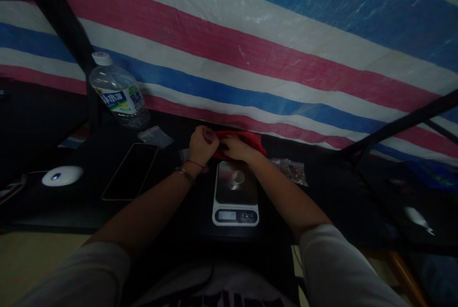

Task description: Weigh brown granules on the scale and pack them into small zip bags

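A red bag lies at the back of the black table, behind a kitchen scale. My left hand is closed at the bag's left edge, gripping it, with a bracelet on the wrist. Right beside it, my right hand reaches over the bag's opening; its fingertips are hidden in the dark red folds, so I cannot tell what they hold. On the scale's metal plate sits a small round clear thing, perhaps a lid or dish. The scale's display is lit, but its digits are too small to read.
Small clear bags of brown bits lie right of the scale. On the left are a phone, a clear plastic bag, a large plastic bottle and a white mouse. A striped tarp hangs behind the table.
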`<state>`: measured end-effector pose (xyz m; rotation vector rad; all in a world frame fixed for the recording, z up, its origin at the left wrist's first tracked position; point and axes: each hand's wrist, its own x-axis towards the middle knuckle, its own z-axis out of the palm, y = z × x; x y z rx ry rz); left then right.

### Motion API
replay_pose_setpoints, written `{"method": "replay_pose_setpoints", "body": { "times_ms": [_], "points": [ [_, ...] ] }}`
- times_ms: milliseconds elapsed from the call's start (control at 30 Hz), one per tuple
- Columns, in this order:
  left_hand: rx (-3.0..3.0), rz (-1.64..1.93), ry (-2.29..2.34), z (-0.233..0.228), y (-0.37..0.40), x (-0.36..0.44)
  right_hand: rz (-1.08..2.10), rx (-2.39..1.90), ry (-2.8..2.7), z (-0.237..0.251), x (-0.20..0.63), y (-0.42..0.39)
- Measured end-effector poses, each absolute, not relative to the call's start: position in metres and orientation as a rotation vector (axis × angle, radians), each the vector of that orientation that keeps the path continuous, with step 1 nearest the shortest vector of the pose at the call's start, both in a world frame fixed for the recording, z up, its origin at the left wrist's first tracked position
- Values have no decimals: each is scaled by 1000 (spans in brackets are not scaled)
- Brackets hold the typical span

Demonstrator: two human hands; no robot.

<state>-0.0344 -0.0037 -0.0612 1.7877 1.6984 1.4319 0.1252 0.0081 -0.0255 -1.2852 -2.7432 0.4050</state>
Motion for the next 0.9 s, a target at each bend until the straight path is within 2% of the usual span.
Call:
{"method": "replay_pose_setpoints", "body": {
  "times_ms": [167, 333, 433, 567, 700, 800, 900],
  "points": [
    [1809, 1024, 1873, -62, -2, -34, 399, -1195, -2820, -19, 136, -1],
    [1772, 1253, 1797, -71, 1, -37, 401, -1197, -2892, -13, 146, -7],
    [1765, 1377, 1733, -73, 1, -39, 379, -1337, -2913, -10, 157, -6],
    [1782, 1369, 1661, -70, -1, -36, 345, -1545, -2799, -9, 164, -7],
    [1902, 1446, 1585, -62, -7, -31, 355, -1526, -2780, -13, 158, -9],
    [2076, 1557, 1348, -53, -16, -33, 377, -1509, -2804, -17, 154, -7],
    [2268, 1415, 933, -43, -26, -38, 379, -1466, -2795, -18, 156, -2]
  ]
}}
